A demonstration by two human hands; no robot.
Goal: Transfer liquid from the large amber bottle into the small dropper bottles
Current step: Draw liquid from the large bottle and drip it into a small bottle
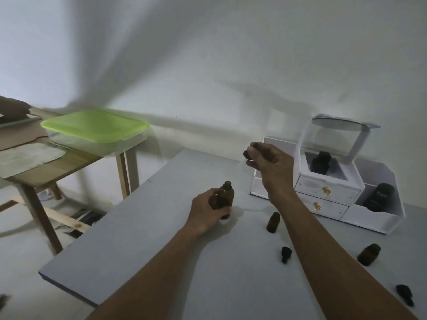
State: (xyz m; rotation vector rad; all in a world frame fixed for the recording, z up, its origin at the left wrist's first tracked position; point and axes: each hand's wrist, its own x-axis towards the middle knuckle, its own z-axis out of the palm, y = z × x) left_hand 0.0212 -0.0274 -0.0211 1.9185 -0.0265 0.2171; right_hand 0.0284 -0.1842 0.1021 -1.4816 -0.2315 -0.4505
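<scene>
My left hand (pixel 205 213) grips the large amber bottle (pixel 223 197), which stands upright and uncapped on the grey table (pixel 129 257). My right hand (pixel 270 162) is raised above and to the right of it, fingers closed on a black cap (pixel 248 153). A small amber dropper bottle (pixel 273 222) stands open just left of my right forearm. Another small amber bottle (pixel 369 254) stands further right. Two black dropper caps lie on the table, one (pixel 286 254) in the middle and one (pixel 404 294) near the right edge.
A white organiser (pixel 328 192) with drawers stands at the back right, holding a dark bottle (pixel 320 162) under a clear lid and another dark bottle (pixel 379 197) in a side bin. A wooden side table (pixel 69 162) at left carries a green-lidded clear container (pixel 94 129).
</scene>
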